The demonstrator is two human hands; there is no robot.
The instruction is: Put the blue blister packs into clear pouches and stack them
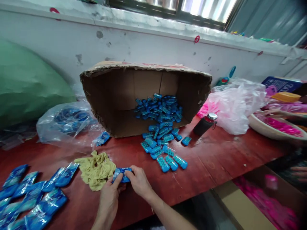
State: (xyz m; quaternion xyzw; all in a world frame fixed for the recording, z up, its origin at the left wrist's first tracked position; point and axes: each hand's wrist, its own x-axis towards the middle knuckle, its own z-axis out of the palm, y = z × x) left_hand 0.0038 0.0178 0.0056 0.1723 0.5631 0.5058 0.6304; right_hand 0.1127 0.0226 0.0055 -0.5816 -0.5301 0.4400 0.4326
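Near the table's front edge, my left hand (110, 191) and my right hand (139, 181) pinch a shiny blue packet (122, 175) between thumbs and fingers. Whether anything is inside the packet I cannot tell. Just left of it lies a crumpled yellow-green cloth (97, 167). Small clear bottles (171, 162) with blue caps and blue beads spill toward me from a cardboard box (115, 127) lying on its side. Several plump blue packets (33, 195) are piled at the lower left. A plastic bag (48, 127) of flat blue packets stands behind the cloth.
A dark bottle (202, 124) with a metal lid stands right of the box. White plastic bags (240, 105) lie beyond it. At the far right another person's hand (275, 112) is at a white basin (256, 127) of pink things. An open carton (244, 207) sits below the table edge.
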